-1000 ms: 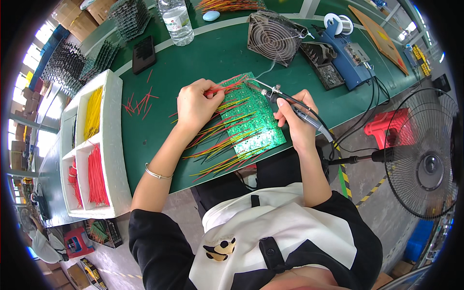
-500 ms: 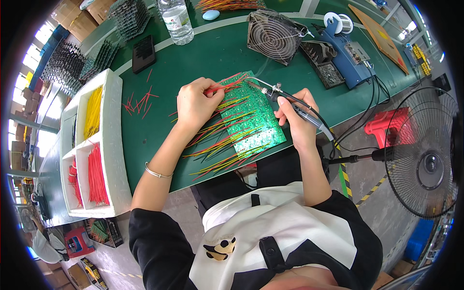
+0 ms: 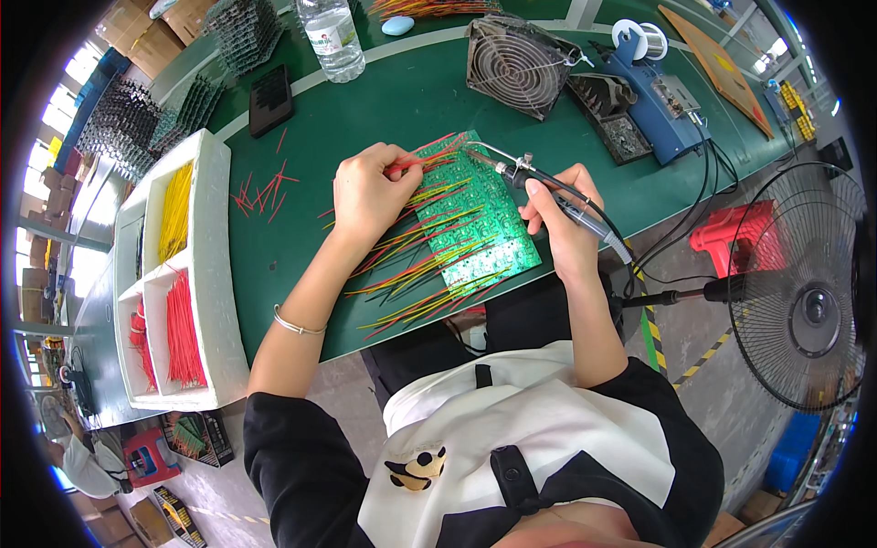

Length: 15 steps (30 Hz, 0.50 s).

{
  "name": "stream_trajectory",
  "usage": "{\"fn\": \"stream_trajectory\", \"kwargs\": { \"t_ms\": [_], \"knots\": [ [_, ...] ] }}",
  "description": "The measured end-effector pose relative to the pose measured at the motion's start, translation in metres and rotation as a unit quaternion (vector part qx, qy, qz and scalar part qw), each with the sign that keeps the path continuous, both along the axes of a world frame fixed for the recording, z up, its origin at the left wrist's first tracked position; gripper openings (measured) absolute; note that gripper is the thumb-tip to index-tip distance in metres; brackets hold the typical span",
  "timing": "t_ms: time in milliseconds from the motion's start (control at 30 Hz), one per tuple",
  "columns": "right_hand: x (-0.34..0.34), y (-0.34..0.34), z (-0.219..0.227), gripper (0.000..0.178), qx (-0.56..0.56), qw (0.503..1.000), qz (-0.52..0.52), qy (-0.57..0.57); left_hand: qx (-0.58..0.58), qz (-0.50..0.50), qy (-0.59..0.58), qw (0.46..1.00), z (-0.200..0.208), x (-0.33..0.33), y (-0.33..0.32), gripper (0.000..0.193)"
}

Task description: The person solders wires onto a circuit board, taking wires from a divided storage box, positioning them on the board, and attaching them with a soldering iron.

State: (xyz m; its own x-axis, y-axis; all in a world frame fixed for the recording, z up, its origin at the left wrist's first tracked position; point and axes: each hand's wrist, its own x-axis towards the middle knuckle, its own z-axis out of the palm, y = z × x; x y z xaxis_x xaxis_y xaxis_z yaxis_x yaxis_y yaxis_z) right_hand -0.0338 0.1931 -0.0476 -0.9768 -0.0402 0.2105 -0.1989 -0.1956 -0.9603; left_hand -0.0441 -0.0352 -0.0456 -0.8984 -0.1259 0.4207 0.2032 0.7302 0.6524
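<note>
A green panel of circuit boards (image 3: pixel 502 215) lies on the green table in front of me, with rows of red, yellow and black wires (image 3: pixel 402 256) sticking out over its left side. My left hand (image 3: pixel 376 190) is closed, pinching red wires (image 3: pixel 429 161) by the panel's far left corner. From the right, my right hand (image 3: pixel 568 224) grips a soldering iron (image 3: pixel 577 216) with a thin curved metal feed tube. Its tip meets the panel's far end close to those wires; exact contact is too small to make out.
A white foam box (image 3: pixel 219 274) of red and yellow wires stands left, beside loose red wires (image 3: pixel 265 192). Behind the panel are a small square fan (image 3: pixel 516 68), a blue soldering station (image 3: pixel 662 110), a bottle (image 3: pixel 336 46) and a black phone-like slab (image 3: pixel 271 100). A floor fan (image 3: pixel 808 301) stands right.
</note>
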Motion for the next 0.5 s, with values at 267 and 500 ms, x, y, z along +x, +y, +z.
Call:
{"fn": "stream_trajectory", "kwargs": {
  "t_ms": [267, 500],
  "knots": [
    [0.0006, -0.0004, 0.0013, 0.022, 0.005, 1.000, -0.003, 0.003, -0.006, 0.000, 0.018, 1.000, 0.0002, -0.0004, 0.0009, 0.011],
    [0.0006, -0.0007, 0.0015, 0.021, 0.011, 1.000, -0.013, 0.004, -0.010, -0.006, 0.036, 0.999, -0.0001, -0.0006, 0.0005, 0.011]
  ]
}}
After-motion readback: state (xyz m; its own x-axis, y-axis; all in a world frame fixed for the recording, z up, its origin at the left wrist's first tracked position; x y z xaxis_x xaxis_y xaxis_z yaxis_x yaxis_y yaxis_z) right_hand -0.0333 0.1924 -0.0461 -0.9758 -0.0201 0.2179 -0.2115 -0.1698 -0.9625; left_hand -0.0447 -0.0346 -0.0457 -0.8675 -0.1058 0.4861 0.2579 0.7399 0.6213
